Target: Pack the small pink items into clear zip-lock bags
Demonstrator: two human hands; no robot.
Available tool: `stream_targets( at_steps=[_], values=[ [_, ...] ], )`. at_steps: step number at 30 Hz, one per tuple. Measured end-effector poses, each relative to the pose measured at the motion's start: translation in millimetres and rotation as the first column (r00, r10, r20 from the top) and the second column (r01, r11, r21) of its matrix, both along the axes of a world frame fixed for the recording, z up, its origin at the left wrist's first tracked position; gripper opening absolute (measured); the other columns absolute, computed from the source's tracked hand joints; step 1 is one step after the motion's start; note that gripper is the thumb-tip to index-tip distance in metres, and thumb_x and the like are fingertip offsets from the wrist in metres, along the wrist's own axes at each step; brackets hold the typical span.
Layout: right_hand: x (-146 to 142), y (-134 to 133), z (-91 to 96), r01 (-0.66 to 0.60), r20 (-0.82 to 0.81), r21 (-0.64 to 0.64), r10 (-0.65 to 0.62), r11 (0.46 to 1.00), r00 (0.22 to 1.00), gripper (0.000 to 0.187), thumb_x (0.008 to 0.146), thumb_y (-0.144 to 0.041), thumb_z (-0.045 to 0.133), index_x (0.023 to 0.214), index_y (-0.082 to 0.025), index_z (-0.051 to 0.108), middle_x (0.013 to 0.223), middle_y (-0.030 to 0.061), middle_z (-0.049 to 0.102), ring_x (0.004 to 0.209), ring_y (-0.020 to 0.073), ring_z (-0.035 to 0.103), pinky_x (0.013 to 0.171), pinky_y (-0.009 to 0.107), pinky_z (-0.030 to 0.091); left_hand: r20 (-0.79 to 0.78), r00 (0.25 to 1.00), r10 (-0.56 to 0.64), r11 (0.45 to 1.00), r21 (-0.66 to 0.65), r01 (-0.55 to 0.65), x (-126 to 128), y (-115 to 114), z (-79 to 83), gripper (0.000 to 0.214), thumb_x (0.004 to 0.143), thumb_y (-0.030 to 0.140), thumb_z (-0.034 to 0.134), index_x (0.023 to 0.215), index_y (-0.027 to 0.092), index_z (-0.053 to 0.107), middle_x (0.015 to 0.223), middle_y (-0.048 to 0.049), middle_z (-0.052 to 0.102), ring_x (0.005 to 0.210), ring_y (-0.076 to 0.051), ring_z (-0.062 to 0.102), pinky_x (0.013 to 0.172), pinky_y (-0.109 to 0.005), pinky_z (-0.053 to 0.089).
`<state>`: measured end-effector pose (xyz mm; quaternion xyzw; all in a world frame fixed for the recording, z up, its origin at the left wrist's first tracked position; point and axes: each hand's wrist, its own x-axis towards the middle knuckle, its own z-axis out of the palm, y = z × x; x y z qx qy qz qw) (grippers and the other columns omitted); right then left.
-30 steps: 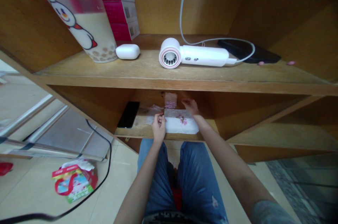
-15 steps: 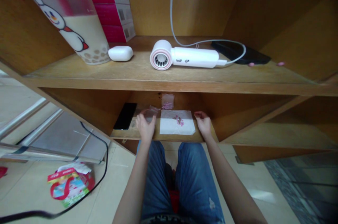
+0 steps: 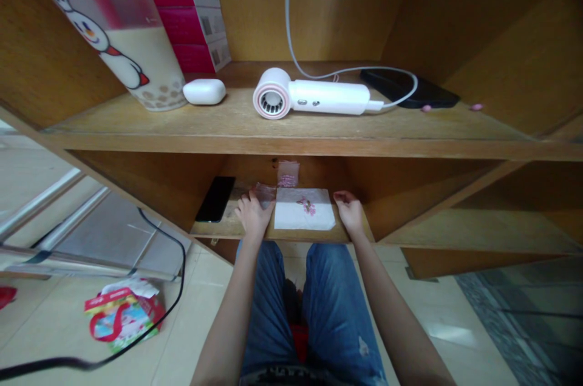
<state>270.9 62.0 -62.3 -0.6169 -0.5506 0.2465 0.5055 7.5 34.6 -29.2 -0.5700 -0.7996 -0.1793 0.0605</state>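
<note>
My left hand (image 3: 253,214) rests on the lower shelf with thumb and fingers apart, touching or right beside a clear plastic bag (image 3: 264,193). To its right lies a white sheet of paper (image 3: 291,216), with a small heap of pink beads and a brownish piece (image 3: 308,206) on it. At the paper's right edge is my right hand (image 3: 350,214), fingers curled together; anything between the fingertips is too small to make out. Behind the paper sits a small clear bag of pink beads (image 3: 288,175).
A black phone (image 3: 215,199) lies left on the lower shelf. Above, the upper shelf holds a milk tea cup (image 3: 136,64), pink boxes (image 3: 182,22), a white case (image 3: 204,91), a white hair dryer (image 3: 319,96) and a black object (image 3: 410,90). A bag (image 3: 125,316) lies on the floor.
My left hand has shifted slightly right, closer to the paper, with its fingers spread more. My right hand stays by the paper's right edge. The view has shifted a little.
</note>
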Motion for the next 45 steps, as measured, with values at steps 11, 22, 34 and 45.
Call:
stream_targets(
  at_steps=[11, 22, 34, 45],
  values=[
    [-3.6, -4.3, 6.6, -0.023, 0.091, -0.035, 0.026, 0.999, 0.995, 0.023, 0.072, -0.031, 0.046, 0.079, -0.016, 0.062, 0.077, 0.0073, 0.066, 0.069, 0.0189, 0.059, 0.064, 0.028, 0.043, -0.016, 1.0, 0.013, 1.0, -0.009, -0.013, 3.5, 6.1, 0.5, 0.067, 0.071, 0.06, 0.044, 0.118, 0.012, 0.046, 0.102, -0.0158, 0.055, 0.095, -0.032, 0.047, 0.077, -0.041, 0.034],
    [-4.4, -2.4, 4.6, -0.017, 0.17, -0.072, 0.029, 0.997, 0.985, 0.023, 0.069, -0.026, 0.044, 0.08, -0.018, 0.063, 0.078, 0.0049, 0.067, 0.069, 0.018, 0.06, 0.063, 0.026, 0.043, -0.059, 0.98, -0.188, 0.981, 0.04, 0.191, 1.4, -6.5, 21.7, 0.063, 0.075, 0.055, 0.044, 0.121, 0.011, 0.044, 0.106, -0.0173, 0.057, 0.102, -0.033, 0.045, 0.081, -0.042, 0.034],
    [-7.1, -6.4, 10.2, -0.017, 0.218, -0.084, 0.035, 0.996, 0.975, 0.025, 0.07, -0.027, 0.043, 0.081, -0.017, 0.063, 0.074, 0.0053, 0.066, 0.063, 0.0175, 0.059, 0.057, 0.025, 0.04, 0.125, 0.782, -0.611, 0.79, 0.042, 0.611, 39.9, -4.8, 12.8, 0.058, 0.076, 0.053, 0.049, 0.123, 0.019, 0.042, 0.105, -0.0097, 0.061, 0.111, -0.027, 0.046, 0.089, -0.035, 0.038],
    [-11.4, -10.8, 14.0, -0.095, 0.348, -0.085, 0.119, 0.992, 0.93, 0.025, 0.075, -0.029, 0.044, 0.088, -0.019, 0.064, 0.069, 0.0028, 0.065, 0.061, 0.016, 0.058, 0.058, 0.023, 0.04, 0.309, 0.664, -0.681, 0.73, 0.214, 0.649, 41.7, -7.9, 1.0, 0.052, 0.072, 0.046, 0.059, 0.116, 0.022, 0.046, 0.113, -0.0058, 0.057, 0.105, -0.019, 0.05, 0.09, -0.032, 0.04]
  ],
)
